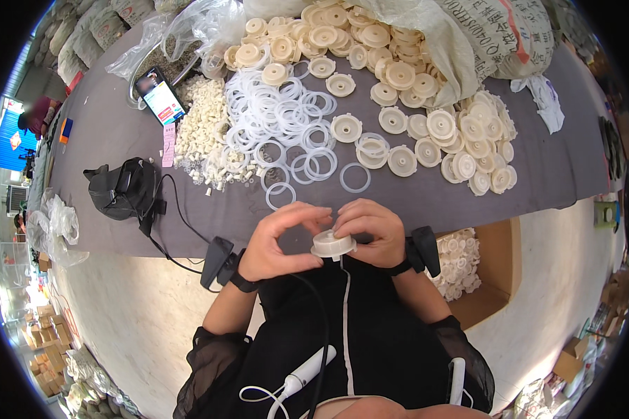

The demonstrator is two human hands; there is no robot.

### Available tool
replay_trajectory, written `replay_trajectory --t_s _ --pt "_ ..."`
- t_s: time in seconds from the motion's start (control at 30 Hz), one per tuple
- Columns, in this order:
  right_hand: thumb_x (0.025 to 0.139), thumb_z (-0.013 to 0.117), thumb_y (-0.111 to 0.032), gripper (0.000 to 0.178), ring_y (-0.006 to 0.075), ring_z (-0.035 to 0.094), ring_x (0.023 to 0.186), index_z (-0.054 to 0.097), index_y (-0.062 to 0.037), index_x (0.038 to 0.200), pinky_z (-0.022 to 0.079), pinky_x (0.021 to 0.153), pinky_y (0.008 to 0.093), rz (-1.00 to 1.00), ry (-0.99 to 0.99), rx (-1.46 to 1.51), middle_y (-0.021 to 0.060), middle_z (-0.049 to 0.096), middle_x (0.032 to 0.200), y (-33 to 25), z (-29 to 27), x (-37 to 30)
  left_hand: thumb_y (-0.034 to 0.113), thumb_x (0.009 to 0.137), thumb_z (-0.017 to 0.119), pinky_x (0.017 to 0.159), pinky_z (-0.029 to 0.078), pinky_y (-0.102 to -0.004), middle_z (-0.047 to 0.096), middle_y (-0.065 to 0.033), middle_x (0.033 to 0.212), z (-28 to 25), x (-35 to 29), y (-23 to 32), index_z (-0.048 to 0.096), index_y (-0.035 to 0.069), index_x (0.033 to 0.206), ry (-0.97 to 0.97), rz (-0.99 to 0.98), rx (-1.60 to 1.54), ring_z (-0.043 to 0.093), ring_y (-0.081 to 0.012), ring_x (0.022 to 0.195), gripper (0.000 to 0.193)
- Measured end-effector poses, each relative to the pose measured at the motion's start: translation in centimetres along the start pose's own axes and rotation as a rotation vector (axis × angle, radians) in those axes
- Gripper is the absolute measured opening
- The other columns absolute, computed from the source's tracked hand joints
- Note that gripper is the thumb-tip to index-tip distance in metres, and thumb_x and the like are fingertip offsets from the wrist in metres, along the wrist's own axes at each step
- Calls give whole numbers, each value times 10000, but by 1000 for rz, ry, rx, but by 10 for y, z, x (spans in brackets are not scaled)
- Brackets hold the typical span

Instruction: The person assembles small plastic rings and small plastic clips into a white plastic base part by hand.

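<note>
left hand (281, 241): fingers curled, pinching white plastic cap (333, 245) | right hand (372, 230): clasps same cap

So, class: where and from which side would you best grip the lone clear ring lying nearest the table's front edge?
Pinch the clear ring across its thin band from above, one fingertip inside the hole. It lies flat on the table, apart from the others.

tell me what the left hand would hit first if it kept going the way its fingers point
The left hand points right, at the white plastic cap it pinches together with the right hand; that cap comes first, the right hand's fingers probably just behind.
</note>
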State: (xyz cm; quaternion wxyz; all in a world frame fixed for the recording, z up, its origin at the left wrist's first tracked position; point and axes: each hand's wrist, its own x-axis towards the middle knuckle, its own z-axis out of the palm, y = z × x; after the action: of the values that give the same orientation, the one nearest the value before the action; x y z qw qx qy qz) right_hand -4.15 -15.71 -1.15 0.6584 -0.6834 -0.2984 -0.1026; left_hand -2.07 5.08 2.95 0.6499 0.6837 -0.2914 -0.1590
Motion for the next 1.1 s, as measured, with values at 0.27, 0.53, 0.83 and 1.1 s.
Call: replay_trajectory --t_s 0.27,0.53,0.83,1.1 --pt "569 701 21 309 265 597 809 648 -50 865 481 741 363 -116 -58 -118 71 627 871 -1 -4 2 74 632 770 815 458 -302 629 -92 969 8 -12 3 653 29 1010 18 7 242 599 -228 916 398" --pt "605 710 22 286 233 601 777 624 -52 868 478 800 398 -184 -19 -171 65 624 853 -3 3 2 70 583 756 860 434 -413 638 -55 907 11 -12 -2 650 68 896 98 248 441 594 -242 837 330" --pt "602 707 37 293 222 582 772 597 -59 856 479 814 411 -211 17 -194 61 595 842 -5 9 -2 48 596 727 858 431 -387 599 -86 935 18 -19 -13 611 57 926 146 282 405 583 -253 861 350" --pt "804 609 -122 204 134 578 719 528 -35 971 492 662 305 515 658 394 64 598 861 7 -18 -11 1 771 629 874 414 -292 552 -63 1066 25 -20 -41 525 14 1102 361 -156 -65 565 -137 933 347"
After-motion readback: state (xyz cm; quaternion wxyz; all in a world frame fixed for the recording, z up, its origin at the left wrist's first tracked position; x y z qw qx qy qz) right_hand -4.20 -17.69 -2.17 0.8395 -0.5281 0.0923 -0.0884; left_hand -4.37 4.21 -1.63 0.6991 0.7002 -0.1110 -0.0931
